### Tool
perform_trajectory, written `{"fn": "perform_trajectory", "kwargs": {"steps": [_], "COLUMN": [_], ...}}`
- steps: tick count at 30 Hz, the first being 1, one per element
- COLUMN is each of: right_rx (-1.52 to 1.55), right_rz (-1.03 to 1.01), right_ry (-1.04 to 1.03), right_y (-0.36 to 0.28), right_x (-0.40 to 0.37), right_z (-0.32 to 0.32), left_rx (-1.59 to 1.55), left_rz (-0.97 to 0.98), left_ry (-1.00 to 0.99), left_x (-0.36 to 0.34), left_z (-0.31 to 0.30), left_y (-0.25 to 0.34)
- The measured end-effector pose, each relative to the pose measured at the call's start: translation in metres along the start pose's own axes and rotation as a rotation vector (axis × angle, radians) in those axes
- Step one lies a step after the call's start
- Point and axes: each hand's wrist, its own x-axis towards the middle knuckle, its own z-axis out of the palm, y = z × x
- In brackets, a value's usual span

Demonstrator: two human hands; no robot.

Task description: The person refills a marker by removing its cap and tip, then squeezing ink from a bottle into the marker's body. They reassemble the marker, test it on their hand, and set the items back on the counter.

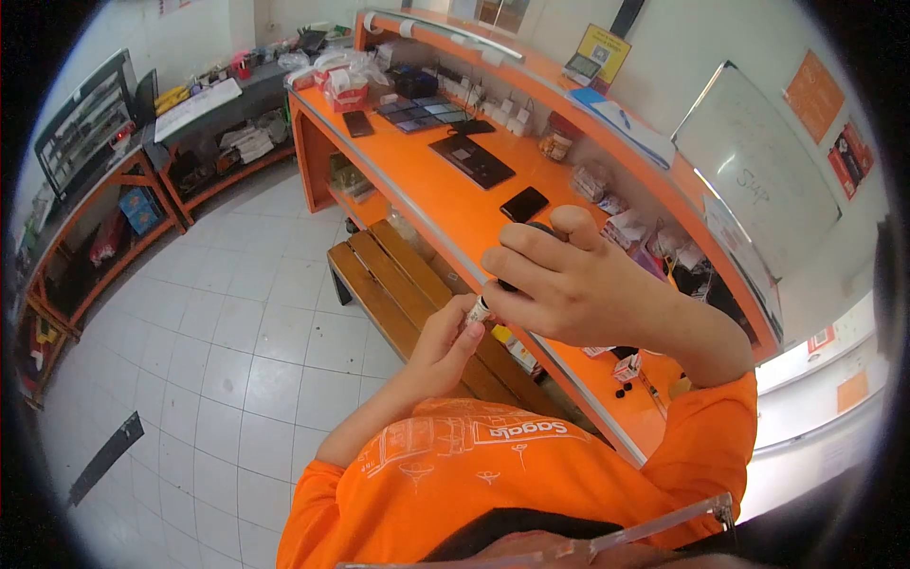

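My left hand [441, 356] is closed round a small pale tube [478, 312] with dark marks on its side and a dark upper end. Just above and to the right, my right hand [569, 284] curls round a black object [540, 229], mostly hidden behind the fingers; I cannot tell its kind. The tube's dark end comes right up to the lower fingers of my right hand. Both hands are raised in front of my orange shirt, over the wooden bench and the edge of the orange counter [474, 223].
A black phone [524, 204], a dark flat panel [472, 159] and several tablets lie on the counter. Small boxes [627, 366] stand at its near end. The slatted wooden bench [379, 270] runs alongside. Dark-topped shelves [213, 119] line the left wall.
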Motion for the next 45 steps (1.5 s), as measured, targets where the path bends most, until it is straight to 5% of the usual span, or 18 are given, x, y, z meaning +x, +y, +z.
{"fn": "perform_trajectory", "kwargs": {"steps": [45], "right_rx": [-0.006], "right_rz": [0.002], "right_ry": [-0.006], "right_y": [-0.0003], "right_x": [-0.0042], "right_z": [0.0023], "left_rx": [-0.013], "left_rz": [-0.009], "left_ry": [-0.051], "left_x": [0.0004], "left_z": [-0.0004], "left_y": [-0.0016]}}
